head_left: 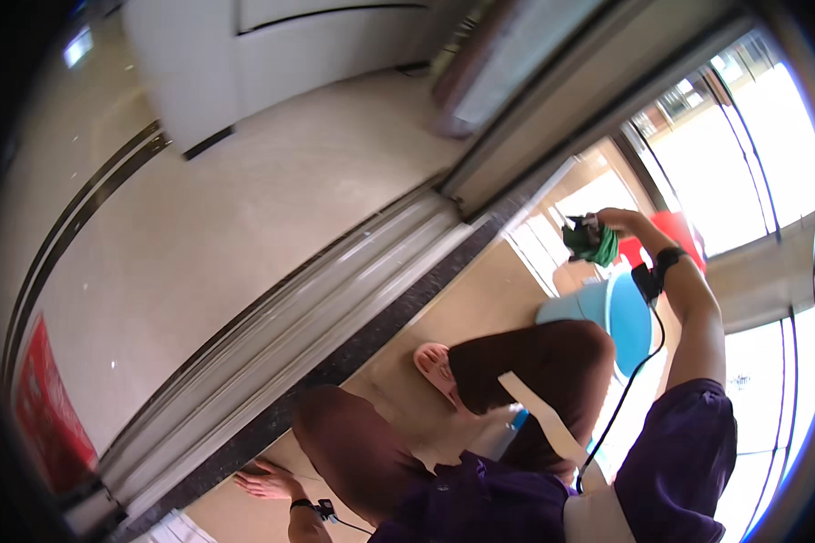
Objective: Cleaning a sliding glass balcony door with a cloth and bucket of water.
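Observation:
A bunched green and dark cloth (pixel 591 241) hangs from my right hand (pixel 619 220), out to the far right above the tiled floor (pixel 496 285). Just below that arm stands a light blue plastic bucket (pixel 574 305), its mouth turned towards the right of the picture. A red object (pixel 679 237), perhaps a basin, shows partly behind the forearm. My left hand (pixel 268 480) rests flat on the floor at lower left, beside the dark stone sill (pixel 353 356), with nothing in it. Both wrists carry a strapped black device with a cable.
Metal sliding-door tracks (pixel 299 332) run diagonally along the sill. A door frame (pixel 550 102) rises at upper right. White cabinets (pixel 299 61) stand beyond the tracks, and a red mat (pixel 51 414) lies at far left. My foot in a pink slipper (pixel 438 366) is near the sill.

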Available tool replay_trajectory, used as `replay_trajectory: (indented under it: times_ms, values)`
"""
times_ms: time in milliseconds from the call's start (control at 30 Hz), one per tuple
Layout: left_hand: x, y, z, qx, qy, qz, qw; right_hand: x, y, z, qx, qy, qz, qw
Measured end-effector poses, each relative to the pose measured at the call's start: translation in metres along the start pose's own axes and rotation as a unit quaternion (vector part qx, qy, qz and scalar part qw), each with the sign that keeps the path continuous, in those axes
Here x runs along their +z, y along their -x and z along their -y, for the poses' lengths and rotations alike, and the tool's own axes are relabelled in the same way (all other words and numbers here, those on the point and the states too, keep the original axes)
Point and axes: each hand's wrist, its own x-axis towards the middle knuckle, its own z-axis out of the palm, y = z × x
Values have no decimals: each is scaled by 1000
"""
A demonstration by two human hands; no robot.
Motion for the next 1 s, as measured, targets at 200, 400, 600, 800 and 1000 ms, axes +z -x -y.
replay_trajectory:
  times_ms: [200, 400, 600, 800, 1000]
  values:
    - [16, -28, -10, 106, -23, -32, 994, -61, 33, -182, 34, -127, -193, 972]
    - [-16, -36, -27, 118, -109, -34, 986, 3, 15, -326, 60, -203, -243, 947]
    - [-17, -119, -25, 277, -181, 244, 912, 54, -10, -334, 50, 233, -124, 963]
    - [-13, -307, -102, 432, -14, 400, 808, 69, -52, -354, 35, 317, -52, 946]
    - [-57, -303, -355, 451, 188, 349, 800, 78, -59, -337, 131, 34, 57, 989]
